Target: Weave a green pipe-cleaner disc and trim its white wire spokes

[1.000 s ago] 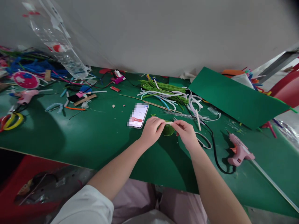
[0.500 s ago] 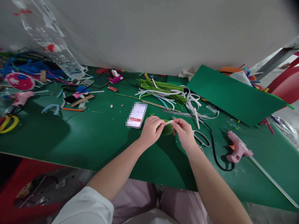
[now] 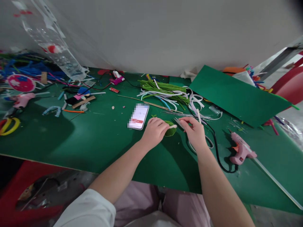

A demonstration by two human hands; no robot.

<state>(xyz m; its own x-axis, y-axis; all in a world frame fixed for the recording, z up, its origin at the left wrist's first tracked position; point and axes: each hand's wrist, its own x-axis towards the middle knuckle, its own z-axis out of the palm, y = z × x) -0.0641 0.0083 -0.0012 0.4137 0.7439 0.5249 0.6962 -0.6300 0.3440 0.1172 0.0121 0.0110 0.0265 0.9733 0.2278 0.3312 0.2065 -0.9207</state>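
Observation:
My left hand (image 3: 155,130) is closed in a pinch on a short white pipe cleaner piece (image 3: 173,126), whose rounded end sticks out to the right. Just behind and below that piece is a round green fuzzy pipe cleaner shape (image 3: 169,131), partly covered by my fingers. To the right, my right hand (image 3: 193,129) has its thumb and fingers closed around the middle of a pair of scissors (image 3: 178,122). The blades point up and left toward the white piece. The scissors' grey loop handles (image 3: 209,142) show on both sides of my wrist.
A lit phone (image 3: 139,116) lies left of my hands. Behind are green and white pipe cleaners (image 3: 163,90). On the right, a pink glue gun (image 3: 241,148) trails a black cable. A tall plastic bottle (image 3: 56,50) and craft scraps stand at the left.
My right hand has let go of the white piece, moved right and taken hold of the scissors. My left hand keeps the white piece in nearly the same place.

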